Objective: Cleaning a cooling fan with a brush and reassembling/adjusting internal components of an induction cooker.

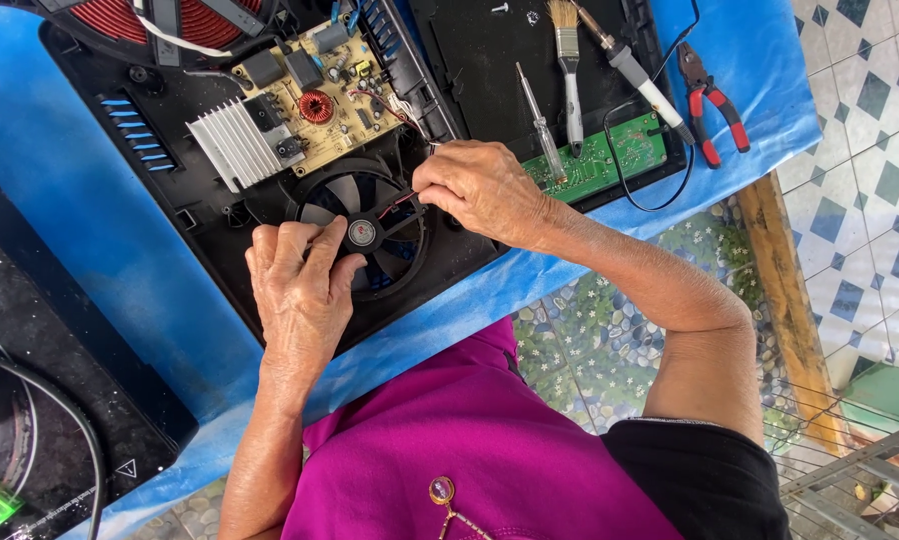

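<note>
Black cooling fan (364, 232) seated in the opened black casing (219, 250), near its front edge on the blue-covered surface (79, 200). Little open room: circuit board (314, 105) and finned heat sink (234, 145) just behind. Copper coil (149, 20) cut off at the top; fan's left blades hidden. Left hand (299, 285) resting on the fan, fingers loosely together. Right hand (479, 190) pinching thin red and black wires (401, 202); tool, if any, hard to make out.

A red-handled pair of pliers (712, 105), a pale-bristled paintbrush (568, 60), a clear-handled screwdriver (539, 120) and what looks like a soldering iron (637, 72) lie on blue cloth (89, 200).
</note>
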